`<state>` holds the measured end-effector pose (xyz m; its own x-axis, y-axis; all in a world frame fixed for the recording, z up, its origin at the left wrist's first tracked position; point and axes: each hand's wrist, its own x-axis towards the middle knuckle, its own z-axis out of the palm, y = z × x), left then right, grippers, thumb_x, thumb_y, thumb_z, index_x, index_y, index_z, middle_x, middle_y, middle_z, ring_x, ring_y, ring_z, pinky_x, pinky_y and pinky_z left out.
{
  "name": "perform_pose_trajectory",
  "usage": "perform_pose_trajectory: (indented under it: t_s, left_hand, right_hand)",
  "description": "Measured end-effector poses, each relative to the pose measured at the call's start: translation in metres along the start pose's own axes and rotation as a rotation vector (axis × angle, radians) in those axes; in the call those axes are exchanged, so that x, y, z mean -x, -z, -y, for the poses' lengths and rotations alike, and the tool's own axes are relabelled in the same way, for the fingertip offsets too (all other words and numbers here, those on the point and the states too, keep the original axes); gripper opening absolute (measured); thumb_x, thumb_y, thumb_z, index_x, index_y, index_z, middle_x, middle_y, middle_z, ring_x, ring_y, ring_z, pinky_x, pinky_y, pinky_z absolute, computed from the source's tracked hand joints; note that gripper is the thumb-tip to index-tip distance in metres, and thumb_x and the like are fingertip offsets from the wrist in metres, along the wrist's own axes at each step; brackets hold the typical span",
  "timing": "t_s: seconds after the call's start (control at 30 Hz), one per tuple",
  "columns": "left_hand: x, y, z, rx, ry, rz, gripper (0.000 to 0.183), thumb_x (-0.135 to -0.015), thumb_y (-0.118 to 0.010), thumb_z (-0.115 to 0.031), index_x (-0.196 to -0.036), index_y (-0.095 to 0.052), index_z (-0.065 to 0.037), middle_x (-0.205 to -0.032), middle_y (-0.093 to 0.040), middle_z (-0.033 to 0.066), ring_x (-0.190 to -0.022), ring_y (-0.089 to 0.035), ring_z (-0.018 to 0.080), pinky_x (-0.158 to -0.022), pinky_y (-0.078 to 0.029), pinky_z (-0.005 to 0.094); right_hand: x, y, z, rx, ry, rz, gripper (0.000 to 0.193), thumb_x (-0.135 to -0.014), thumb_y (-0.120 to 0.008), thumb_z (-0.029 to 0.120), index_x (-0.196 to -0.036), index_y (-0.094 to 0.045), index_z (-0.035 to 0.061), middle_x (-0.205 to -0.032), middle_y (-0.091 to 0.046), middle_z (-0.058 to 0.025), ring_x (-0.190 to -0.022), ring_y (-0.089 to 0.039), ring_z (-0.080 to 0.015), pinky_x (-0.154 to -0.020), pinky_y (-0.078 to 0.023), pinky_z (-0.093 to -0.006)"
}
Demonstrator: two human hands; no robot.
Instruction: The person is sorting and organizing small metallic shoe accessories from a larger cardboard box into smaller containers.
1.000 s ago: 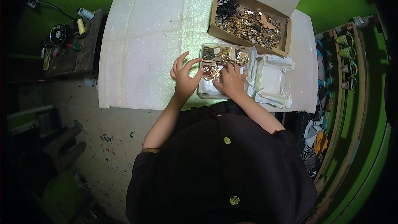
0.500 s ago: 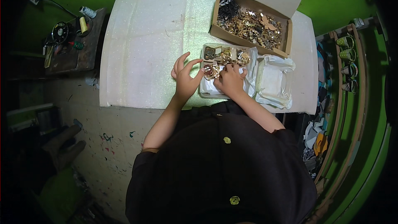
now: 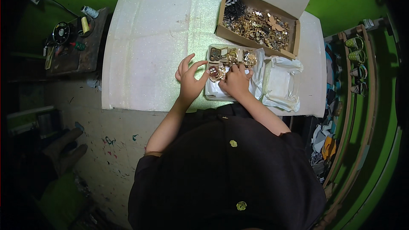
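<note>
A shallow tray (image 3: 207, 89) lined with white paper lies near the table's front edge. Metal ornaments rest in it: dark buckle-like pieces (image 3: 215, 54), gold-toned pieces (image 3: 232, 55) and a round ornament with a reddish centre (image 3: 214, 73). Beside the tray's left side is my left hand (image 3: 191, 81), fingers spread, with thumb and forefinger tips close to the round ornament. My right hand (image 3: 237, 82) reaches into the tray just right of that ornament. Its fingers are bent down and drawn together; whatever they hold is hidden beneath them.
Behind the tray stands an open cardboard box (image 3: 257, 44) full of small metal ornaments. A paper-lined lid or tray (image 3: 283, 83) sits to the right. Sparkly whitish material covers the table (image 3: 149, 51). Thread spools (image 3: 86, 24) stand on a side table at left; sandals (image 3: 358, 56) hang on a rack at right.
The fingers of my right hand have shifted very slightly over the ornaments. My left hand has stayed almost still, and the tray and box have not moved.
</note>
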<state>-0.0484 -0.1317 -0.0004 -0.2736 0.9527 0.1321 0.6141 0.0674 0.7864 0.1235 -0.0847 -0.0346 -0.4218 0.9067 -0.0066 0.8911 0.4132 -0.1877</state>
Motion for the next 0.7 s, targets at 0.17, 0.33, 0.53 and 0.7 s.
perform_pose_trajectory:
  t_s: [0.17,0.33,0.53,0.7]
  left_hand:
    - [0.000,-0.001,0.003,0.001,-0.002,-0.002,0.029,-0.076,-0.068,-0.020,-0.104,-0.066,-0.015,-0.133,-0.042,0.0124,-0.128,-0.031,0.0288,-0.103,-0.015,0.0451]
    - [0.000,-0.003,0.002,-0.005,0.001,-0.002,0.028,-0.076,-0.068,-0.020,-0.104,-0.066,-0.015,-0.132,-0.043,0.0124,-0.127,-0.031,0.0290,-0.103,-0.015,0.0452]
    - [0.000,-0.006,0.004,-0.011,-0.020,-0.003,0.029,-0.076,-0.068,-0.019,-0.104,-0.066,-0.016,-0.133,-0.043,0.0125,-0.128,-0.031,0.0291,-0.102,-0.016,0.0454]
    - [0.000,-0.004,0.002,-0.007,-0.010,-0.003,0.029,-0.075,-0.068,-0.019,-0.104,-0.066,-0.016,-0.133,-0.043,0.0125,-0.127,-0.031,0.0291,-0.102,-0.016,0.0455]
  right_hand:
    - [0.004,-0.002,0.001,0.007,-0.026,0.005,0.029,-0.062,-0.065,0.030,-0.070,-0.068,0.0020,-0.097,-0.054,-0.0090,-0.106,-0.042,-0.0272,-0.085,-0.025,-0.0541]
    - [0.009,-0.001,0.000,0.013,-0.031,-0.034,0.034,-0.062,-0.065,0.033,-0.071,-0.067,0.0007,-0.095,-0.055,-0.0068,-0.103,-0.044,-0.0258,-0.086,-0.025,-0.0571]
    - [0.009,0.007,0.001,-0.031,-0.070,0.088,0.032,-0.064,-0.068,0.033,-0.070,-0.069,0.0023,-0.097,-0.053,-0.0103,-0.105,-0.042,-0.0275,-0.088,-0.025,-0.0570]
    - [0.007,0.003,0.000,-0.034,-0.080,0.085,0.031,-0.063,-0.068,0.032,-0.071,-0.069,0.0025,-0.098,-0.053,-0.0106,-0.105,-0.042,-0.0279,-0.088,-0.025,-0.0565]
